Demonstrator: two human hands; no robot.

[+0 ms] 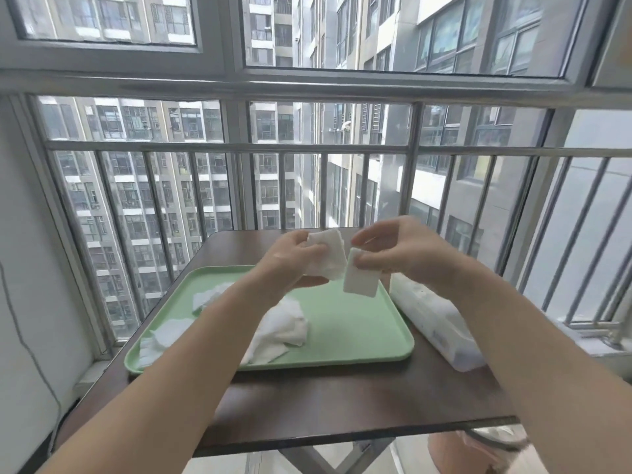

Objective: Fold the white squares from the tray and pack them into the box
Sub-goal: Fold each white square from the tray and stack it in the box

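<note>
Above the green tray [359, 336], my left hand [290, 258] grips a stack of folded white squares [328, 254]. My right hand [393, 251] pinches another folded white square [359, 282] by its top edge, so it hangs just right of the stack. Loose white squares [284, 326] lie heaped in the tray's middle, and more white squares [167, 333] sit at its left side. The long white box [437, 319] lies on the table right of the tray, partly hidden by my right forearm.
The tray and box rest on a dark brown folding table [342, 401]. A metal railing [307, 148] and windows stand just behind the table's far edge. A white wall is at the left, with a cable hanging down it.
</note>
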